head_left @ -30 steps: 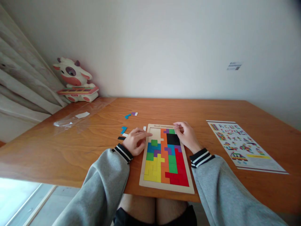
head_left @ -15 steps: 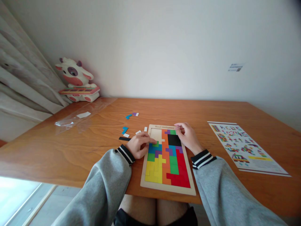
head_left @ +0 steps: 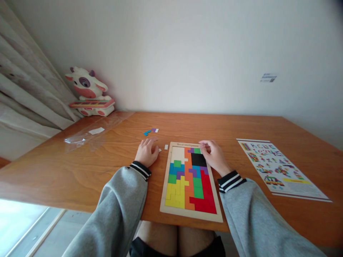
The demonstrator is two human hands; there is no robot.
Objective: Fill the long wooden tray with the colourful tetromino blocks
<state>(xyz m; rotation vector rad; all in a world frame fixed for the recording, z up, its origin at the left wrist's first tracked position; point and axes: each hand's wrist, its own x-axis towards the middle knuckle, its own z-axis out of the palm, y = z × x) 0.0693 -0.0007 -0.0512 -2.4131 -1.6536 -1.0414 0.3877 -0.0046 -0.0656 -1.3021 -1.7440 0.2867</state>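
Note:
A wooden tray [head_left: 191, 216] full of coloured puzzle pieces lies on the table, with bare wood showing at its upper left. A green piece [head_left: 177, 163] borders that bare part. My left hand [head_left: 146, 152] is over the table left of the tray, fingers bent and pointing forward; it covers loose pieces, and what is under the fingertips is hidden. My right hand [head_left: 212, 154] rests at the tray's upper right corner, thumb and fingers closed on its edge. A white piece [head_left: 166, 147] lies between my left hand and the tray.
Blue [head_left: 147, 132] and purple [head_left: 153, 130] pieces lie farther back. A printed sheet [head_left: 278, 167] is on the right. At the back left are a clear plastic bag [head_left: 80, 139] and a cow toy [head_left: 89, 91] with a keyboard, beside a curtain [head_left: 29, 82].
My left hand has moved off the green piece in the tray, left and away from me, over the loose pieces. My right hand has stayed at the tray corner.

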